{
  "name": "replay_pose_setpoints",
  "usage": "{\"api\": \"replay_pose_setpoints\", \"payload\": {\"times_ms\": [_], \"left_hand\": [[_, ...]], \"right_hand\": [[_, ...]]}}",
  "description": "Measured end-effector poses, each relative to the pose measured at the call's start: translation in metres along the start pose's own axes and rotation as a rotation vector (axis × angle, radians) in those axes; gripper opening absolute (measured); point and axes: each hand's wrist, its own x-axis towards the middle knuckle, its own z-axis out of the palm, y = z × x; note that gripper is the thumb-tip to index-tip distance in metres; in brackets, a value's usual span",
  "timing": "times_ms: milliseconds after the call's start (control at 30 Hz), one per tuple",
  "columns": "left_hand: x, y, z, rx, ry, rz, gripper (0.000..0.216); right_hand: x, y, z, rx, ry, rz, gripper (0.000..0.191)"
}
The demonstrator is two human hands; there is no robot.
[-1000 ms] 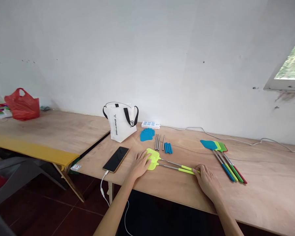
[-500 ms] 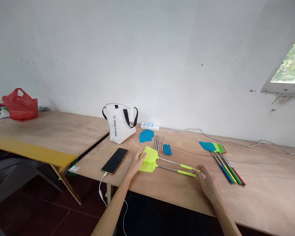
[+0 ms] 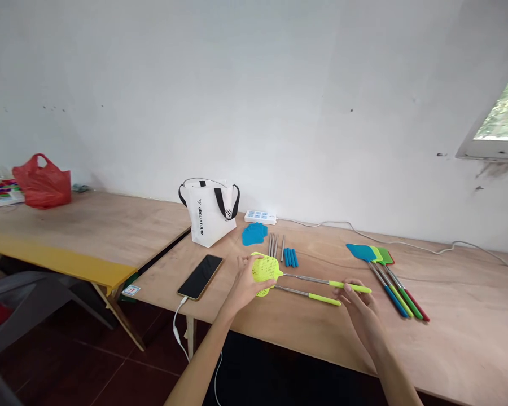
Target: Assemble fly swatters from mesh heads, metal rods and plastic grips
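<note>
The upper lime fly swatter [image 3: 311, 279], likely light and bendy, is gripped well at both ends: head [image 3: 264, 267] by left hand [image 3: 242, 285], handle [image 3: 337, 284] by right hand [image 3: 362, 303].

Left grip: lower swatter [image 3: 325, 300] has its head mostly hidden beneath the left hand [image 3: 242, 285] and the upper swatter [image 3: 265, 266], whose own head that hand partly covers. Right hand [image 3: 364, 307]: thumb masks a bit of upper handle. Nearer than both grips, left forearm [image 3: 203, 360] and right forearm [image 3: 392, 369] cut by bottom edge. Beyond left grip, power strip [image 3: 260, 217] print too small (blue marks only). Far right of grips, window [image 3: 506, 115] cropped.
</note>
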Motion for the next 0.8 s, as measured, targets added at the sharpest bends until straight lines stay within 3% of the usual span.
{"api": "replay_pose_setpoints", "payload": {"times_ms": [67,200,367,467,533,700,800], "left_hand": [[-0.004,0.006,0.004,-0.02,-0.058,0.049,0.07],[-0.016,0.02,0.016,0.034,-0.146,0.144,0.07],[-0.022,0.034,0.027,0.308,0.005,0.309,0.051],[-0.02,0.037,0.029,0.333,-0.135,0.489,0.023],[-0.018,0.037,0.028,0.29,-0.218,0.54,0.016],[-0.013,0.03,0.013,0.277,-0.153,0.473,0.016],[-0.009,0.026,-0.002,0.313,-0.109,0.442,0.018]], "right_hand": [[-0.003,-0.001,0.01,0.201,-0.054,0.087,0.034],[-0.011,-0.002,0.026,0.305,-0.134,0.189,0.031],[-0.02,-0.006,0.038,0.331,-0.193,0.207,0.028],[-0.024,-0.009,0.044,0.328,-0.227,0.21,0.029],[-0.025,-0.012,0.047,0.33,-0.24,0.222,0.031],[-0.017,-0.016,0.037,0.334,-0.06,0.199,0.042],[-0.007,-0.019,0.019,0.141,0.08,0.111,0.049]]}}
